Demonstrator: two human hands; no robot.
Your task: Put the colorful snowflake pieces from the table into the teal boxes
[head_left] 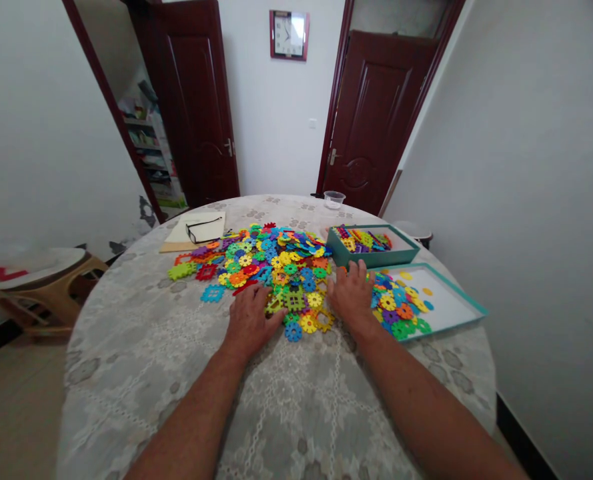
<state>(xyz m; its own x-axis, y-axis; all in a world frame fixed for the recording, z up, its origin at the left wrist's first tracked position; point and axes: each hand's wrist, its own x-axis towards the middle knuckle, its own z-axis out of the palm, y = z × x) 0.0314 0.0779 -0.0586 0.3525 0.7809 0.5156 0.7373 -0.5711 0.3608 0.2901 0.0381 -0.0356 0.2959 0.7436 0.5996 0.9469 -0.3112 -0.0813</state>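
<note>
A spread pile of colourful plastic snowflake and square building pieces covers the middle of the table. My left hand rests at the pile's near left edge, thumb and fingers apart, beside a green square piece. On the other side of the pile, my right hand lies with its fingers spread, between the pile and a shallow box lid. More round pieces fill the lid's left part. Behind the right hand stands a teal box with several pieces in it. Neither hand visibly holds anything.
Black-framed glasses lie on a pale notebook at the back left. A clear plastic bowl stands at the far edge. A patterned cloth covers the round table. A wooden stool is at the left.
</note>
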